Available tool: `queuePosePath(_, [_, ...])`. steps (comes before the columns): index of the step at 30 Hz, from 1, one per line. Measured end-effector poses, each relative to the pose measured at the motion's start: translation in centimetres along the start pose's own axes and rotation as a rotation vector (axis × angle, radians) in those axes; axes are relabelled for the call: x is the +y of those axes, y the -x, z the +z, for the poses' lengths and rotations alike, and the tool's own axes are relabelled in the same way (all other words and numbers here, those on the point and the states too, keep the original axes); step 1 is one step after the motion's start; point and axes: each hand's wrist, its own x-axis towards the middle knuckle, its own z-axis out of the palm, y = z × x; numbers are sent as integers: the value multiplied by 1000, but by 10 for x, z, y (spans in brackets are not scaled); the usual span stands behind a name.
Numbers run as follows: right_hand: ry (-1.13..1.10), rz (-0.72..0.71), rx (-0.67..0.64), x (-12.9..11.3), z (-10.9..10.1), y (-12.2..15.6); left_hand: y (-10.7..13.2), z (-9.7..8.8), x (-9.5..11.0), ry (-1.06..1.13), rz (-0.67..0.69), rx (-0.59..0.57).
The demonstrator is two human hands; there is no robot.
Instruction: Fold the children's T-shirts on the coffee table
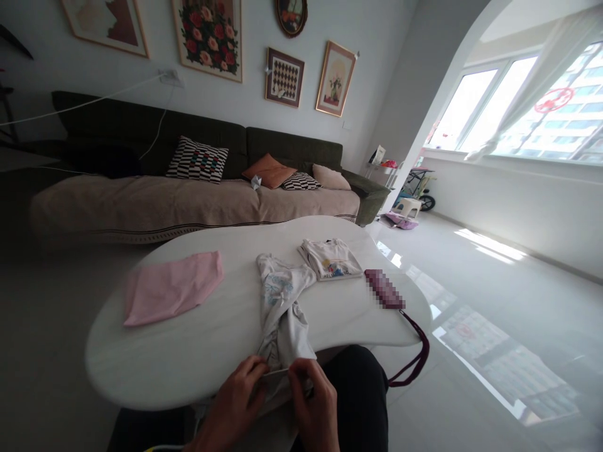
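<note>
A crumpled white shirt (279,295) with a pale blue print stretches over the near edge of the white table (188,364). My left hand (242,392) pinches its near hem on the left side. Close by, my right hand (313,398) grips the same hem, and the fabric edge is pulled straight between the two. Beyond it lies a folded white T-shirt (332,258) with a colourful print. To the left, a pink cloth (172,289) is spread flat on the tabletop.
A blurred-out maroon item (385,290) with a wrist strap (424,351) lies at the table's right end, the strap hanging over the edge. Behind the table stands a dark sofa (292,141) with a beige cover and cushions. My knee (360,389) is under the near edge.
</note>
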Motion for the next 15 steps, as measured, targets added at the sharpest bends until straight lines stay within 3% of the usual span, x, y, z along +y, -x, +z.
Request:
queuePosePath(4, [87, 11, -13, 13, -4, -7, 2, -7, 11, 58, -19, 148])
queuePosePath(10, [420, 85, -145, 53, -12, -26, -19, -62, 58, 118, 40, 253])
queuePosePath(15, [528, 44, 49, 41, -49, -58, -39, -109, 57, 0, 90, 417])
